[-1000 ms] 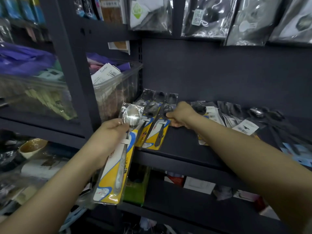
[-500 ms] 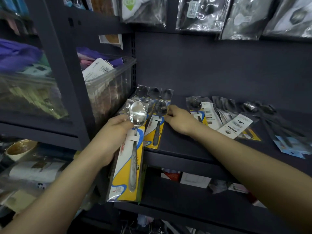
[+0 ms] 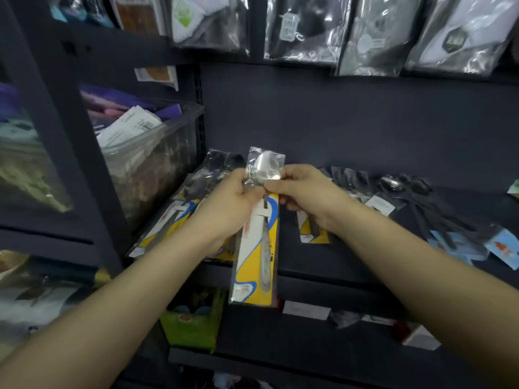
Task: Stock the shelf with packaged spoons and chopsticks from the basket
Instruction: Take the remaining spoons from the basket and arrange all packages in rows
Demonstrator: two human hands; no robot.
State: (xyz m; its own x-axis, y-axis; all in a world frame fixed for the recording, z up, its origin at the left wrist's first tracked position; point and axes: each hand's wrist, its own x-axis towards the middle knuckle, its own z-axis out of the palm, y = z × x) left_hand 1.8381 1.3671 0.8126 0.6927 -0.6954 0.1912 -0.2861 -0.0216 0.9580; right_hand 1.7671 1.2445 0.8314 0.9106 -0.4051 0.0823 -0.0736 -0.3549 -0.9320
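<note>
A packaged spoon (image 3: 257, 248) on a yellow, white and blue card hangs upright in front of the dark shelf (image 3: 351, 265). My left hand (image 3: 224, 206) grips its upper part from the left. My right hand (image 3: 306, 192) pinches the clear wrap by the spoon's bowl from the right. Behind my left hand lie several more yellow-carded spoon packs (image 3: 165, 223) on the shelf's left end. Another yellow pack (image 3: 311, 231) lies under my right wrist. Dark packaged utensils (image 3: 415, 197) lie across the shelf's right part. No basket is in view.
A clear plastic bin (image 3: 151, 161) of paper-tagged goods stands left of the shelf behind a dark upright post (image 3: 70, 153). Bagged items (image 3: 373, 32) hang above. A green box (image 3: 193, 324) and small boxes sit on the lower shelf.
My right hand left the packs on the shelf and took hold of the spoon pack's top. My left hand carried the pack right and up, in front of the shelf.
</note>
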